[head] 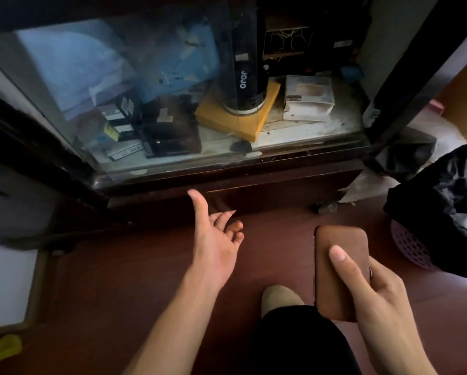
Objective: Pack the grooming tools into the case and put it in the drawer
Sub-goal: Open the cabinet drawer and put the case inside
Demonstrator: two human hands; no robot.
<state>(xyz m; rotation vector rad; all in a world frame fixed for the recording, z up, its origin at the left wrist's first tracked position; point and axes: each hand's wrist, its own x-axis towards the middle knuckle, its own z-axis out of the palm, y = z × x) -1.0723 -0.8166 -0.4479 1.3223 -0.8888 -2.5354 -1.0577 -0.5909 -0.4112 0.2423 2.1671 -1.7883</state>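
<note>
Brown leather-look rounded rectangular case (341, 269), closed, clasped in right hand (372, 290) above red floor; probably light, fairly stiff, smooth. Left hand (216, 239) empty, spread, near dark wooden drawer front (267, 196).

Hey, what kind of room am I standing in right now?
Probably a room in a home, by a dark wooden glass-fronted cabinet cluttered with boxes and a black JOJO cylinder, on a reddish floor.

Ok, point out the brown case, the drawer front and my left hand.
Case (340, 255): head view, bare top of the lid, above the thumb.
Drawer front (275, 197): head view, middle of the dark panel below the glass cabinet.
Left hand (216, 239): head view, open palm.
</note>
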